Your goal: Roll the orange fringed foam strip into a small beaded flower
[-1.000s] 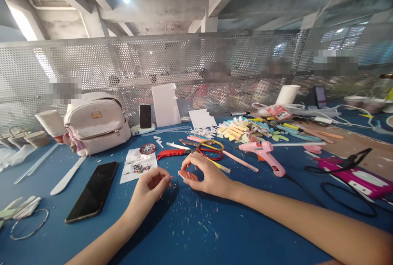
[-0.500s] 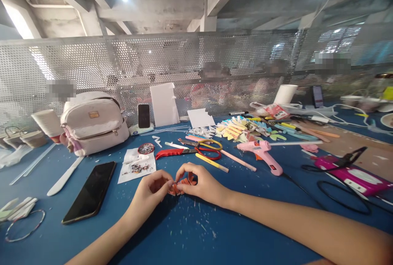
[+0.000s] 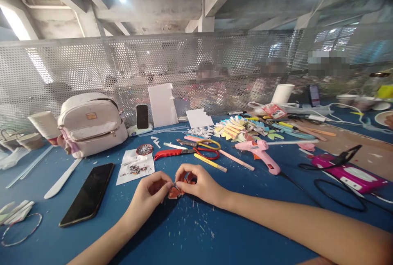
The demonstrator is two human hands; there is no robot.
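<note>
My left hand [image 3: 155, 187] and my right hand [image 3: 196, 183] meet above the blue table, fingertips pinched close together. Between them is a small orange piece [image 3: 173, 193] with dark markings, partly covered by my fingers; its exact kind is unclear. Both hands are closed on it. Just beyond lie red-handled scissors [image 3: 168, 153], yellow-and-red-handled scissors [image 3: 208, 147] and a yellow marker [image 3: 210, 162]. A white paper [image 3: 135, 171] with dark crumbs and a small round dish [image 3: 144, 149] sits left of them.
A pink glue gun [image 3: 260, 154] and magenta power strip [image 3: 346, 173] lie to the right. At left are a black phone [image 3: 87, 193], a white plastic knife [image 3: 63, 179] and a pale backpack [image 3: 92, 123]. Cut paper pieces [image 3: 236, 129] are heaped farther back, before a perforated metal screen [image 3: 172, 68].
My fingers have shifted slightly around the orange piece, so it shows at a different angle. The whole view has moved a little, with things on the table appearing slightly farther left.
</note>
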